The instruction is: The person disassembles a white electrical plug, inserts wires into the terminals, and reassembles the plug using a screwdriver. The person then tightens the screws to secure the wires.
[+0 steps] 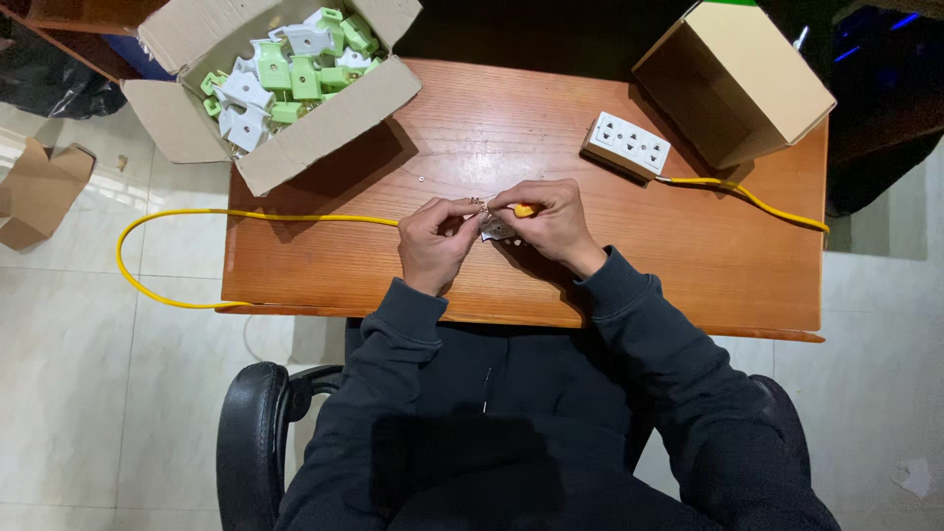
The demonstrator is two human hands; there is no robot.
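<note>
Item: wooden table (688, 265), brown, rectangular, seen from above; taken as the landmark for all entries below.

Left hand (435, 243): over the table's middle, near its front edge, fingers curled shut around a small pale plug part (495, 230), which sits between the two hands and is mostly hidden by them. Small metal bits show at the fingertips, too small to tell apart.

Right hand (553, 221): just beside the left hand and touching the same plug part, fingers closed on a yellow-handled tool (524, 209), only the handle tip showing.

Yellow cable (295, 217): runs from the hands leftward across the table top, passes off the left edge, loops over the tiled floor (79, 393) and returns toward the front left corner of the table.

Open cardboard box (324, 128): on the back left corner of the table, overhanging its edge, holding green and white plastic plug housings (280, 74).

White socket block (626, 144): on the back right part of the table, with a second stretch of yellow cable leaving it toward the right edge.

Second cardboard box (747, 69): just behind the socket block, lying on its side, opening toward the table's middle.

Black office chair (251, 442): at the table's front edge, bearing the person in dark sleeves.
</note>
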